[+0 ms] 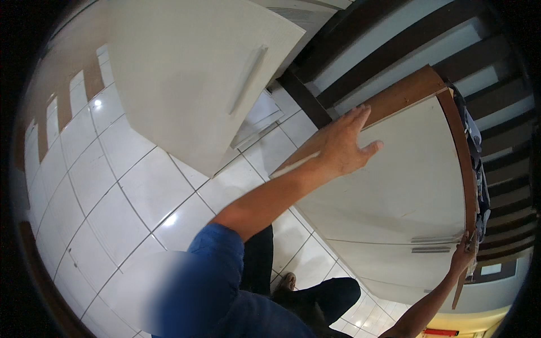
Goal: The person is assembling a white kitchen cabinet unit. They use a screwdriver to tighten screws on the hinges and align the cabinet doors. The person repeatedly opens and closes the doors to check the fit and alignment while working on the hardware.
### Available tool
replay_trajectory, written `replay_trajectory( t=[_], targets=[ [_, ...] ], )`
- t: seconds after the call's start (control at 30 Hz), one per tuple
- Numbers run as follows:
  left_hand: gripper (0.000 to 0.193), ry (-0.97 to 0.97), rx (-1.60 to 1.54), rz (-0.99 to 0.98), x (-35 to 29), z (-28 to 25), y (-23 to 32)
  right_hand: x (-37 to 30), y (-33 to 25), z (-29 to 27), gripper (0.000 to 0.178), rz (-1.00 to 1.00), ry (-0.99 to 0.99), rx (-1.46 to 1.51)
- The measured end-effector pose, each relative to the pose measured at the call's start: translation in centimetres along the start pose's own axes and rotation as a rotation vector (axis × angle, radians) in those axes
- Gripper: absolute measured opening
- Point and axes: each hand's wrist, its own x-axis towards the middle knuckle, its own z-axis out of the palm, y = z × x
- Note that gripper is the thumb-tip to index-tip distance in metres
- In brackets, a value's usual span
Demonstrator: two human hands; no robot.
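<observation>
A cream cabinet (406, 180) with brown wooden edges stands at a slant on the right. My left hand (345, 147), its arm in a blue sleeve, lies near the upper part of the cabinet's brown side panel (394, 101). The fingers are stretched out and the thumb is spread over the cream door. Farther right and lower, my right hand (464, 252) grips the cabinet's brown top edge (463, 163), close to the grey handles (431, 245). Part of its fingers is hidden behind that edge.
Another cream cabinet door with a long handle (248, 79) stands at the upper left. Dark slats (389, 45) line the wall behind the cabinet. Assorted items (473, 141) lie along its top. White tiles (135, 191) cover the floor, and a red object (440, 332) shows at the lower right.
</observation>
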Motion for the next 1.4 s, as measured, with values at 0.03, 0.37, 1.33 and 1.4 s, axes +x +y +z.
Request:
replay_trajectory(
  t=[0.03, 0.37, 1.33, 1.4],
  targets=[
    [0.074, 0.005, -0.041, -0.046, -0.3, 1.1, -0.7, 0.0, -1.4, -0.1, 0.053, 0.029, -0.014, 0.012],
    [0.065, 0.151, -0.160, -0.142, -1.3, 6.3, -3.4, -0.4, -2.6, -0.3, 0.045, 0.003, 0.032, -0.037],
    [0.062, 0.140, 0.089, -0.654, -19.4, 5.4, -22.8, 0.2, 0.1, -0.6, 0.060, 0.153, -0.019, -0.144],
    [0.064, 0.060, 0.071, -0.716, -20.5, 4.3, -24.2, -0.3, -1.7, -0.1, 0.059, 0.208, -0.026, -0.157]
  ],
)
